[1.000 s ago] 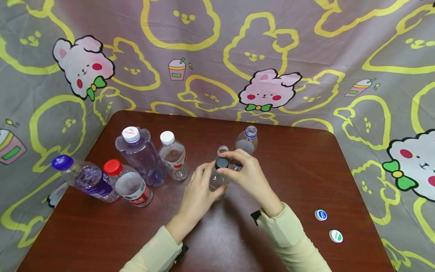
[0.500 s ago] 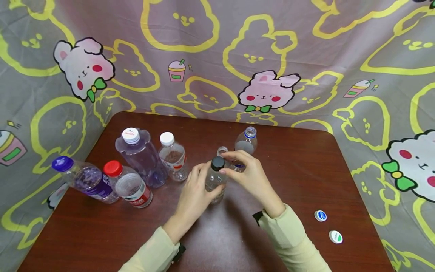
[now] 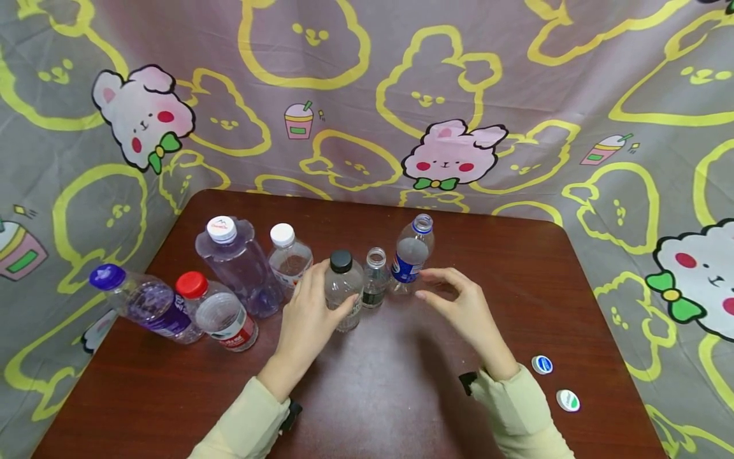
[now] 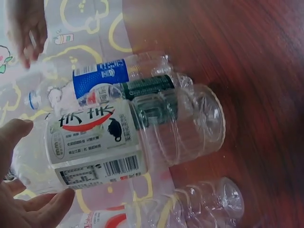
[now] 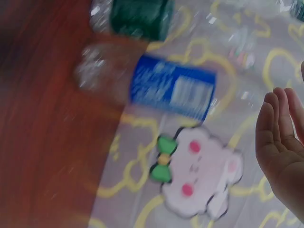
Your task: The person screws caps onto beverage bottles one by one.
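My left hand (image 3: 312,315) holds a clear plastic bottle (image 4: 99,142) with a black cap (image 3: 341,261), thumb on one side and fingers on the other. The bottle stands upright; its pale label with dark lettering shows in the left wrist view. My right hand (image 3: 467,309) holds nothing, its thumb and fingers spread apart just right of an uncapped bottle with a blue label (image 3: 407,264). Between that bottle and the black-capped one stands a small uncapped bottle with a dark green label (image 3: 374,280).
Left of my left hand stand a white-capped bottle (image 3: 283,237), a large purple-tinted bottle (image 3: 237,268), a red-capped bottle (image 3: 220,315) and a blue-capped bottle (image 3: 149,303). Two loose caps, one blue and white (image 3: 541,364), one green and white (image 3: 568,400), lie at the right. A patterned cloth (image 3: 344,64) backs the table.
The black-capped bottle has moved left with my left hand, beside the small bottle. My right hand has left its cap and moved right, uncovering the small and blue-labelled bottles.
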Demonstrator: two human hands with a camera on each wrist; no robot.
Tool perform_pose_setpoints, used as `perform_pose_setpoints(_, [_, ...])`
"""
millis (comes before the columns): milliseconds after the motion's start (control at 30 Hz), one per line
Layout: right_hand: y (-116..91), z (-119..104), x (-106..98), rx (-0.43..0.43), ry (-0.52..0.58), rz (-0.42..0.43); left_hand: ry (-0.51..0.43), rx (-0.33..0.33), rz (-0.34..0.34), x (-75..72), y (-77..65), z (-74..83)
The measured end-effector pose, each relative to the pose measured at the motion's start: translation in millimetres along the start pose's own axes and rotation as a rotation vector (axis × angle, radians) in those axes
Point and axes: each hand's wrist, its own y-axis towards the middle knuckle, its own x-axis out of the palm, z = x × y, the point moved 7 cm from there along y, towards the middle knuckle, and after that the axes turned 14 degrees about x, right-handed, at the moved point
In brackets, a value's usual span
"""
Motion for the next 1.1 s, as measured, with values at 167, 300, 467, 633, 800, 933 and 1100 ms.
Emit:
perform_pose_setpoints(167, [-9, 34, -29, 0.078, -0.022, 0.078, 0.038, 0.022, 0.042, -1.7, 2.1, -3.1])
perform_pose_setpoints(300, [-21, 67, -54, 0.18, -0.063, 0.126, 0.042, 0.015, 0.056, -0.1, 4.4, -5.0])
perform_pose_setpoints(467, [-40, 109, -86, 0.306, -0.133, 0.159, 0.062, 0.01, 0.055, 1.9, 10.1, -7.2])
perform_pose_setpoints(633, [-60, 152, -115, 0.47, -0.207, 0.162, 0.065, -0.004, 0.038, 4.7, 19.8, -10.1])
perform_pose_setpoints(800, [-69, 192, -132, 0.631, -0.362, 0.079, 0.07, 0.002, 0.026, 7.7, 31.2, -12.7])
perform_pose_setpoints(933, [-73, 217, -135, 0.714, -0.491, -0.075, 0.077, 0.004, 0.018, 10.1, 37.7, -14.4])
perform_pose_setpoints(1100, [-81, 236, -131, 0.715, -0.561, -0.196, 0.054, -0.015, -0.014, 15.3, 41.7, -15.7])
